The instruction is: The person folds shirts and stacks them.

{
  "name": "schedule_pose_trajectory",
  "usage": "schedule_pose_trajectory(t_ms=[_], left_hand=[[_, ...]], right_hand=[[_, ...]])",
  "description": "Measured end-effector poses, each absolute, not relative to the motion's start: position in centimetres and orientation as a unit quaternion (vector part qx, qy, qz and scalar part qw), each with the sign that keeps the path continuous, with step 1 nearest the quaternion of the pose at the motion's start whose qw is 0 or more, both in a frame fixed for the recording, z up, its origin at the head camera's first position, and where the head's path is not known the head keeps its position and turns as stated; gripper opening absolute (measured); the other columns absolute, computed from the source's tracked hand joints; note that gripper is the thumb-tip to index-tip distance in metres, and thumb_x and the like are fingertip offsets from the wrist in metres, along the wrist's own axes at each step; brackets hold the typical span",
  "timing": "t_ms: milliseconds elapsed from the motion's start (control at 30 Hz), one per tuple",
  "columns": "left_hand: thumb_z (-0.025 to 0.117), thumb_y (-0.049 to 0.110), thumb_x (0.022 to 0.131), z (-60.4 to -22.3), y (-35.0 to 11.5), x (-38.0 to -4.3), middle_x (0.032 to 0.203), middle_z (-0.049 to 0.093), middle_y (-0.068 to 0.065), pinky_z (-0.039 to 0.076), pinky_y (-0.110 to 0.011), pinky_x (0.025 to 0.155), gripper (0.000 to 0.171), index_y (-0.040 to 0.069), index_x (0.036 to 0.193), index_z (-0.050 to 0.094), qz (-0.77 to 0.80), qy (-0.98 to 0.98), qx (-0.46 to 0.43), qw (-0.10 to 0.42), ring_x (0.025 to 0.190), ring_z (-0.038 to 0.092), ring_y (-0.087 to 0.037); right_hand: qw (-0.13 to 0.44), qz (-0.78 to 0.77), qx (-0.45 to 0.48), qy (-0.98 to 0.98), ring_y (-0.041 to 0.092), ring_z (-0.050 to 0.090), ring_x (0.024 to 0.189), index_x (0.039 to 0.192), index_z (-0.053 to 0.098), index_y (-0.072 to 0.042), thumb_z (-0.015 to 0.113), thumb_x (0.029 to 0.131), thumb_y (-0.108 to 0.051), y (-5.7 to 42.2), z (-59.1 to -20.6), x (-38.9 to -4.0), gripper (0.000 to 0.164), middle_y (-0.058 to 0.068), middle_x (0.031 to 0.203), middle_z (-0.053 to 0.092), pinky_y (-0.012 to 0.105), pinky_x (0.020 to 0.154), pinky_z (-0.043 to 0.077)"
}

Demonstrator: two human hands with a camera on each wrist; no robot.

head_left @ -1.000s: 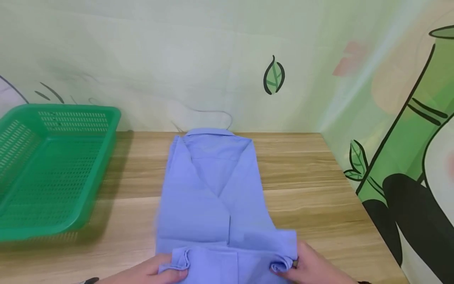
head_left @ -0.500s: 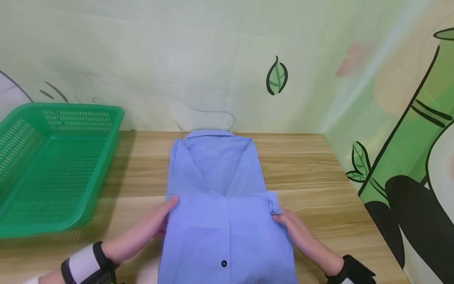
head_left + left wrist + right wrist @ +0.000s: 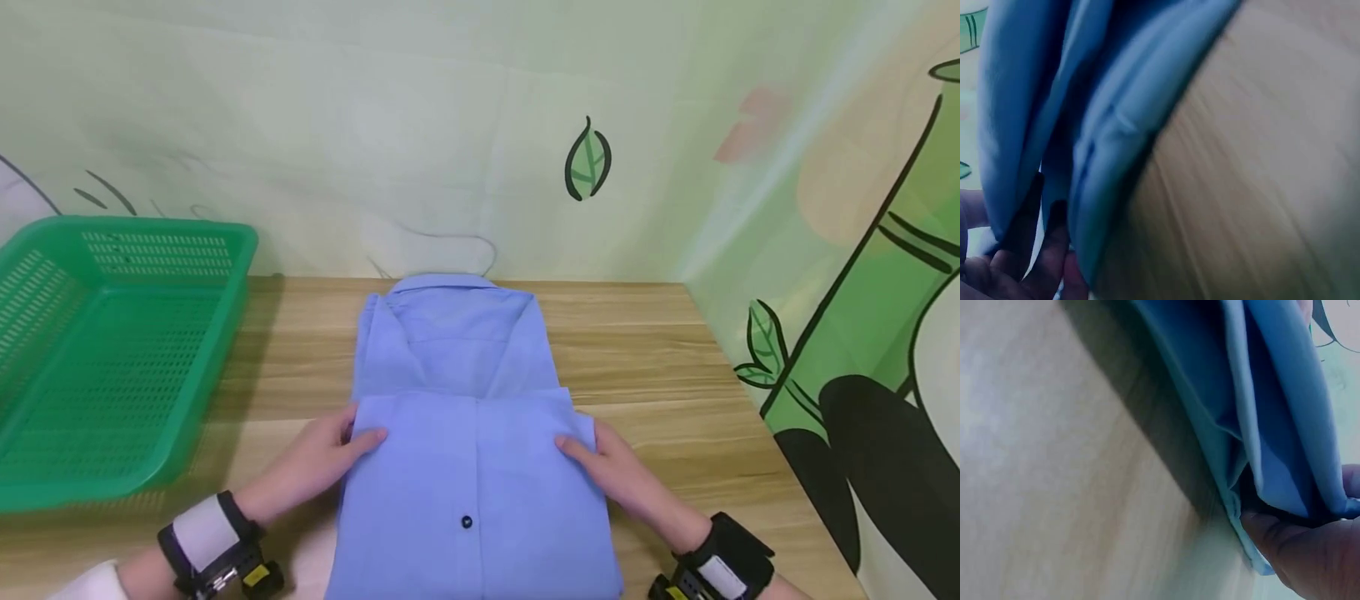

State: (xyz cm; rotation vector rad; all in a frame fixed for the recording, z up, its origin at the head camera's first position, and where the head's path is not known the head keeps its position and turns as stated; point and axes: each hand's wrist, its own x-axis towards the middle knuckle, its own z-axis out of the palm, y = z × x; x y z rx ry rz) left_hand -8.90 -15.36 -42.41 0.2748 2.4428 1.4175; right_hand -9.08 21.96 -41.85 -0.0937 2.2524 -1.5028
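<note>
A light blue shirt [image 3: 420,500] lies on the table with its collar at the back; its lower part is folded up over the front, and a dark button shows on the folded layer. My left hand [image 3: 330,450] holds the left edge of that layer, thumb on top and fingers underneath. On the opposite edge my right hand [image 3: 611,462] grips the cloth the same way. In the left wrist view the fingers [image 3: 1047,250] reach in between hanging folds of the shirt. The right wrist view has the fingers [image 3: 1310,547] tucked under several layers of cloth.
A green plastic basket [image 3: 161,433] with slotted walls stands on the left of the wooden table [image 3: 637,358]. A printed wall sheet [image 3: 337,125] rises behind the table and along its right side. Each wrist wears a strapped-on camera.
Both hands have carried the shirt's lower part away from me and up over its front. The folded edge now lies closer to the collar, and the thumbs rest on top.
</note>
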Motion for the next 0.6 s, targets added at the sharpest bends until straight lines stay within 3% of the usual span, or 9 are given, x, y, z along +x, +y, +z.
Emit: schedule_pose_trajectory(t_ms=[100, 200, 267, 533, 600], left_hand=[[0.059, 0.028, 0.1, -42.7, -15.5, -9.2, 0.116, 0.071, -0.018, 0.059, -0.036, 0.083, 0.043, 0.001, 0.133, 0.056, 0.47, 0.866, 0.093, 0.143, 0.099, 0.07, -0.021], [0.061, 0.026, 0.099, -43.0, -15.6, -9.4, 0.117, 0.07, -0.022, 0.06, -0.038, 0.082, 0.052, 0.0, 0.141, 0.047, 0.447, 0.88, 0.084, 0.138, 0.101, 0.071, -0.026], [0.062, 0.025, 0.098, -43.1, -15.8, -9.4, 0.11, 0.072, -0.022, 0.059, -0.037, 0.079, 0.057, -0.001, 0.145, 0.041, 0.437, 0.885, 0.072, 0.145, 0.095, 0.071, -0.025], [0.063, 0.029, 0.098, -43.7, -16.2, -8.8, 0.075, 0.065, -0.007, 0.05, -0.031, 0.055, 0.07, 0.002, 0.153, 0.03, 0.425, 0.883, 0.043, 0.193, 0.061, 0.06, -0.015], [0.063, 0.029, 0.098, -43.8, -16.2, -8.7, 0.077, 0.067, -0.008, 0.051, -0.031, 0.052, 0.071, 0.003, 0.154, 0.027, 0.431, 0.879, 0.039, 0.199, 0.058, 0.06, -0.016]], right_hand=[[0.217, -0.535, -0.029, 0.816, 0.025, 0.064, 0.114, 0.144, 0.043, 0.005, 0.051, 0.104, -0.024, 22.0, -42.1, -9.5, 0.05, 0.026, 0.136, 0.058, 0.032, 0.091, 0.055], [0.225, -0.529, -0.043, 0.817, 0.022, 0.064, 0.11, 0.142, 0.044, 0.005, 0.052, 0.104, -0.025, 22.1, -42.3, -10.0, 0.049, 0.025, 0.134, 0.059, 0.031, 0.089, 0.055], [0.224, -0.514, -0.056, 0.826, 0.021, 0.065, 0.108, 0.14, 0.046, 0.005, 0.053, 0.103, -0.024, 22.1, -42.4, -10.3, 0.047, 0.024, 0.131, 0.061, 0.03, 0.087, 0.055], [0.177, -0.383, -0.07, 0.904, 0.035, 0.059, 0.121, 0.138, 0.048, 0.006, 0.062, 0.098, -0.024, 21.7, -42.3, -10.4, 0.052, 0.027, 0.136, 0.058, 0.051, 0.098, 0.052], [0.168, -0.367, -0.083, 0.911, 0.035, 0.061, 0.117, 0.139, 0.046, 0.006, 0.064, 0.097, -0.023, 21.9, -42.3, -10.3, 0.054, 0.027, 0.134, 0.059, 0.05, 0.094, 0.053]])
